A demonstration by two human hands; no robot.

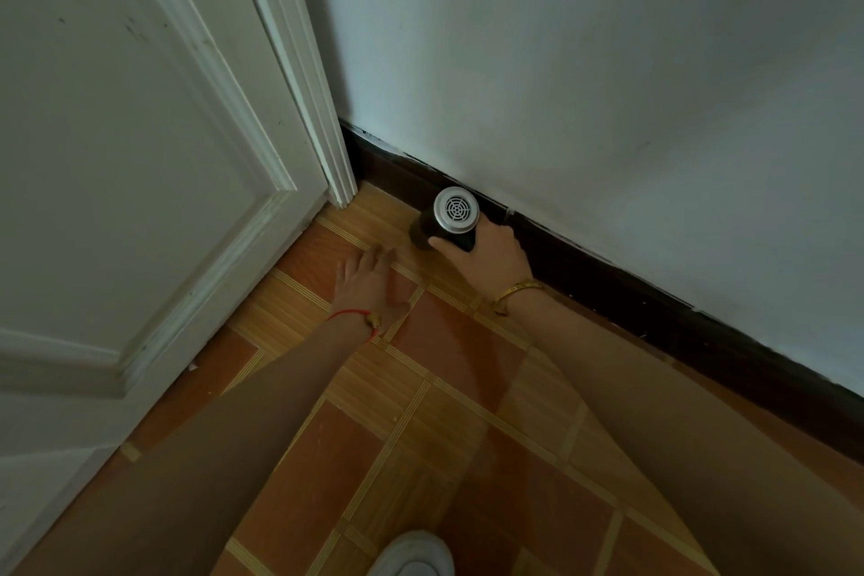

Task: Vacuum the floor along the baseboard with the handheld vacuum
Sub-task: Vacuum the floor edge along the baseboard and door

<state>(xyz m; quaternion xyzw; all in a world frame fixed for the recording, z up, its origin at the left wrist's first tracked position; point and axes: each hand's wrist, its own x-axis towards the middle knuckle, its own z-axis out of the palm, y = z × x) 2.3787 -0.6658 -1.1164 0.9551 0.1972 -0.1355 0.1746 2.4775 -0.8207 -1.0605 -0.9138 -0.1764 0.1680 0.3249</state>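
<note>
- Vacuum, 1 only: down on floor, just beside dark baseboard, grille end up.
- R hand: my fingers curled round its black body.
- L hand: flat on floor, fingers spread, holding nothing.
- 1 white door at left.

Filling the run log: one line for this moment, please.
right hand grips handheld vacuum | at baseboard | left hand flat on floor

right hand gripping handheld vacuum against the baseboard | left hand flat on floor | door on the left
</note>
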